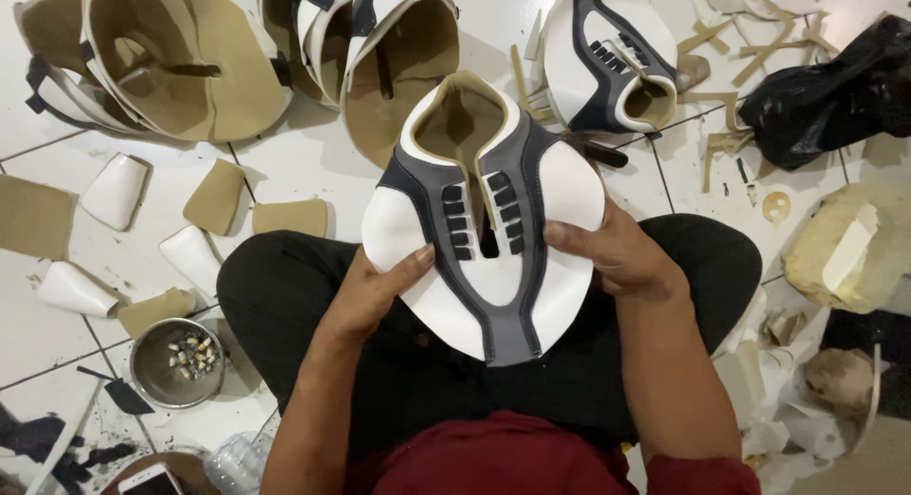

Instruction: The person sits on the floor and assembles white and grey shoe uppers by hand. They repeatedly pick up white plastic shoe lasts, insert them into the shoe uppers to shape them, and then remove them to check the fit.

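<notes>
Both the left hand (375, 291) and right hand (607, 253) are closed on the edges of the white shoe upper (484, 220) above the lap, and pinching so near the edge could crease it.

Bare floor (313, 163) tiles ahead-left give passage; shoe uppers pile (190, 58) blocks beyond, metal bowl (176, 362) left, black bag (826, 87) and scraps crowd right.

phone (150, 480) cut off by bottom edge, bowl contents (193, 354) too small to tell
</notes>
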